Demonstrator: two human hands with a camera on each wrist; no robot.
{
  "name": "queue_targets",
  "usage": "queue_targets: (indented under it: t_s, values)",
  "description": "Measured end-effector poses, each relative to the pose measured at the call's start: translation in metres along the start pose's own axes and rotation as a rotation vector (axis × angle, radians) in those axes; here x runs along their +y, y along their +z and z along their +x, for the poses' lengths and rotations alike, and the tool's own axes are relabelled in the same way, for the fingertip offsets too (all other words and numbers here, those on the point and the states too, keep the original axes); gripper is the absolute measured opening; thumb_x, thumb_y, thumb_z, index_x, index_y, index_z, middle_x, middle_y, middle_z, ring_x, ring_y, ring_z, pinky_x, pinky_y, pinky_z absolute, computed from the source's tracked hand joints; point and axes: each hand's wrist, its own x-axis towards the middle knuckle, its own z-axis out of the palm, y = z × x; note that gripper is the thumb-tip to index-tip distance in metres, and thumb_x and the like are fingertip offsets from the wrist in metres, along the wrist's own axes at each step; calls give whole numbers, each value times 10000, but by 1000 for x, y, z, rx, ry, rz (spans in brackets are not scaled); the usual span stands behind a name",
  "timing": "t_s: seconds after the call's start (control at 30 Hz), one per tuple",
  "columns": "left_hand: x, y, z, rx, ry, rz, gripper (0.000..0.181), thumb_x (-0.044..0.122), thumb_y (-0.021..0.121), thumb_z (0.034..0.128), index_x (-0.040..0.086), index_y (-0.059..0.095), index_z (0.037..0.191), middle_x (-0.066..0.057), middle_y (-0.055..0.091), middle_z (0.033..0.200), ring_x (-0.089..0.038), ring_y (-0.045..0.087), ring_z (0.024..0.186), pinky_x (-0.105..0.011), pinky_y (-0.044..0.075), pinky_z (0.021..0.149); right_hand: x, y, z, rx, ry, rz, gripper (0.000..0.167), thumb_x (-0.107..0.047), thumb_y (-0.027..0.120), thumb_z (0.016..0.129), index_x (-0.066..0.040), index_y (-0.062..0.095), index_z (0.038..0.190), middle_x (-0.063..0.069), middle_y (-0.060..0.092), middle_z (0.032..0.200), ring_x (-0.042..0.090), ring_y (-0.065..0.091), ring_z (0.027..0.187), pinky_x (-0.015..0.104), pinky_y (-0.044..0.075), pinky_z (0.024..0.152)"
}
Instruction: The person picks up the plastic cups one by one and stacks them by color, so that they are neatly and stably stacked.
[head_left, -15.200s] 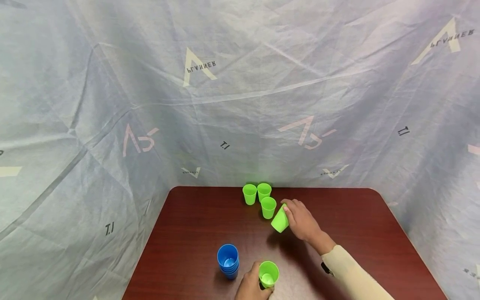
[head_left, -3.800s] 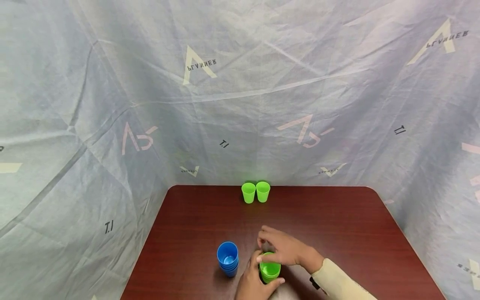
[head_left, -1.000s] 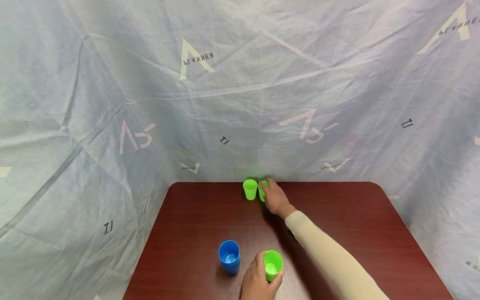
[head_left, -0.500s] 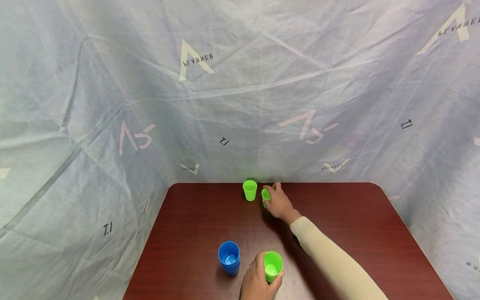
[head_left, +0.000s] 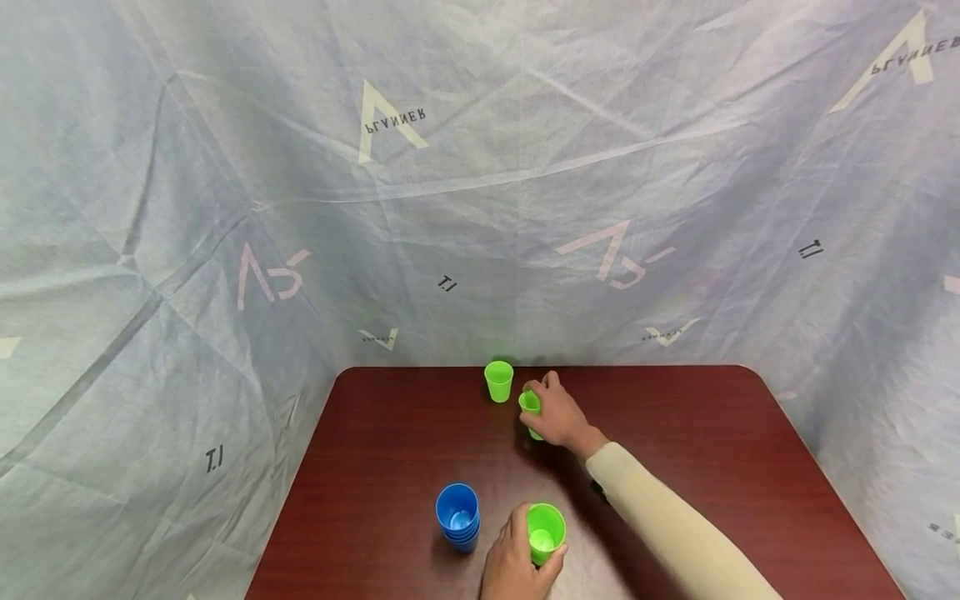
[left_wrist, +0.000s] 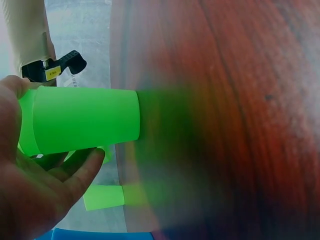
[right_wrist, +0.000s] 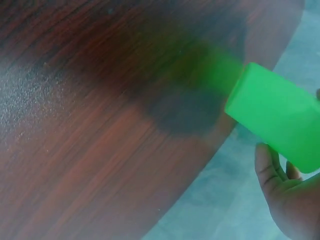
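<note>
Near the table's front edge, my left hand [head_left: 517, 567] holds a stack of green cups [head_left: 545, 533] upright, thumb on one side and fingers on the other. The left wrist view shows a second rim line on this green stack [left_wrist: 85, 120]. Farther back, my right hand [head_left: 561, 415] grips one green cup [head_left: 529, 403] at its rim and side, partly covering it. In the right wrist view this cup [right_wrist: 277, 117] is close to the tabletop; whether its base touches I cannot tell. Another single green cup [head_left: 498, 383] stands upright by the back edge.
A stack of blue cups [head_left: 458, 521] stands left of my left hand. The dark red wooden table [head_left: 375, 467] is enclosed by grey printed sheeting [head_left: 480, 208] at the back and sides. My right forearm sleeve [head_left: 667, 517] crosses the table's right half.
Earlier, three green cups stood at the back, then two; the green stack in front was being added to. Over the last second my right hand has drawn one back cup forward. The left hand stays.
</note>
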Motion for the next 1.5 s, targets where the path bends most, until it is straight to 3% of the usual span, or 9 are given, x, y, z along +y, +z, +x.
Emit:
queue_targets:
  t_s: [0.2, 0.43, 0.7, 0.9, 1.27, 1.5]
  values:
    - [1, -1, 0, -33, -17, -28, 705, 482, 847, 862, 110, 523, 1365, -9, 679, 1091, -130, 661, 909, -331, 563, 703, -11, -9, -10, 23, -29, 33, 448, -316, 624, 924, -153, 615, 1342, 85, 344, 1129, 169, 447, 746, 322, 396, 675]
    - [-1, -2, -1, 13, 36, -32, 719, 455, 861, 854, 86, 532, 1376, -20, 688, 1093, -133, 666, 919, -331, 575, 727, -34, -25, -29, 28, -86, 147, 432, -214, 603, 888, -147, 603, 1314, 68, 314, 1148, 123, 413, 727, 327, 374, 688]
    - [-1, -1, -1, 3, 26, -34, 716, 467, 856, 858, 108, 525, 1382, 14, 681, 1085, -117, 659, 920, -330, 573, 732, -52, -37, -47, 110, -198, 155, 413, -188, 625, 834, -149, 652, 1244, 20, 391, 1129, 84, 454, 738, 252, 416, 669]
    - [-1, -1, -2, 30, 39, -31, 720, 456, 871, 841, 121, 520, 1374, 7, 683, 1066, -117, 661, 893, -321, 573, 716, -64, -43, -60, 142, -254, 175, 399, -166, 634, 812, -170, 675, 1209, -3, 426, 1118, 79, 461, 747, 245, 432, 665]
    - [-7, 4, -3, 83, 99, -30, 712, 445, 873, 849, 124, 514, 1373, 19, 674, 1099, -113, 662, 906, -313, 564, 709, -72, -45, -82, 121, -404, 260, 373, -136, 644, 776, -220, 678, 1138, -67, 513, 1064, 28, 492, 797, 227, 469, 655]
    - [-8, 5, -4, 92, 95, -41, 640, 445, 864, 860, 98, 539, 1289, 51, 629, 994, -73, 610, 816, -297, 523, 651, -70, -42, -89, 80, -516, 276, 325, -192, 629, 765, -215, 683, 1085, -63, 554, 1015, 10, 502, 801, 189, 484, 652]
